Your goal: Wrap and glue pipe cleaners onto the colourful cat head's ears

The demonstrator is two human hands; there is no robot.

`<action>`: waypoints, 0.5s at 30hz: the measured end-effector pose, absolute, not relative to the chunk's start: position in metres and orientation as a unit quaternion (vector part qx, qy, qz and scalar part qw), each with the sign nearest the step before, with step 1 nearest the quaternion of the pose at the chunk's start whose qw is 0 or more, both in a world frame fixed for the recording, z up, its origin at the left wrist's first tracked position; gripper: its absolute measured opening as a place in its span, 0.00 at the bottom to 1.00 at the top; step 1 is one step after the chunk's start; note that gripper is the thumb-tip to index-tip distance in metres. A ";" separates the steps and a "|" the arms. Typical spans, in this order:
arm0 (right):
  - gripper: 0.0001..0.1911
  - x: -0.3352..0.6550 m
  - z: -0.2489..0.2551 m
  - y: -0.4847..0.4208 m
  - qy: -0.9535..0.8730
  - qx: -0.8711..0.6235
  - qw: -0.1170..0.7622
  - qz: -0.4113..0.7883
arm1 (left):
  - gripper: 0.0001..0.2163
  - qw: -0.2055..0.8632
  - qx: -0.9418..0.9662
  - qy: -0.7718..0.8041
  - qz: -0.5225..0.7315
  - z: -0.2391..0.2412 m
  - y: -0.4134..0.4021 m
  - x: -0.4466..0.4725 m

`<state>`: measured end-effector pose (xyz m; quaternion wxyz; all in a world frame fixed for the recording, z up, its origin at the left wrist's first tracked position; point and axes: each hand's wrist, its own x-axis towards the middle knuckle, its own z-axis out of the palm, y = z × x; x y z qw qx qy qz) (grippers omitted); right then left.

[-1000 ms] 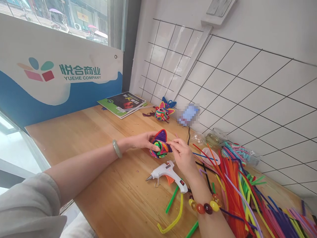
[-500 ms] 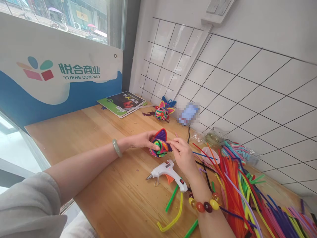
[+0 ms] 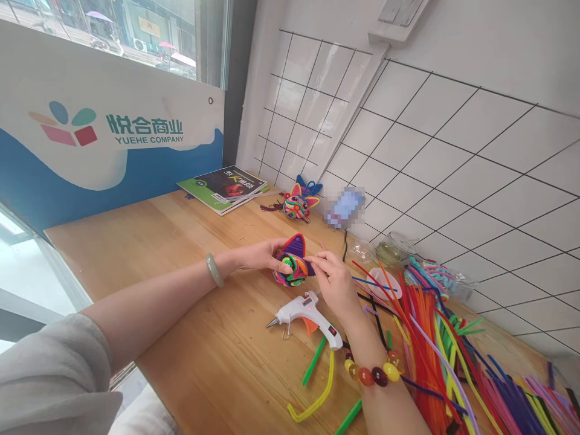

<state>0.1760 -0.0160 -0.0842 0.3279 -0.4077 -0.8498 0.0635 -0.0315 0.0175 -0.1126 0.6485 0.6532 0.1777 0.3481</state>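
Observation:
My left hand (image 3: 261,254) grips a small multicoloured pipe-cleaner figure (image 3: 292,263) from its left side, just above the wooden table (image 3: 190,254). A purple ear with a red edge stands up on top of the figure. My right hand (image 3: 334,283) pinches the figure's right side with thumb and forefinger. A white hot glue gun (image 3: 308,314) lies on the table just below my right hand, nozzle pointing left.
A big pile of coloured pipe cleaners (image 3: 453,356) covers the table's right side. Loose green and yellow pieces (image 3: 317,386) lie near the glue gun. A finished pipe-cleaner figure (image 3: 296,205), a booklet (image 3: 224,187) and clear containers (image 3: 389,251) stand near the tiled wall.

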 end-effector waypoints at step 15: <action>0.14 0.176 -0.085 -0.017 -0.851 -0.413 0.318 0.062 | 0.23 0.651 0.653 0.179 0.344 -0.112 0.018 -0.032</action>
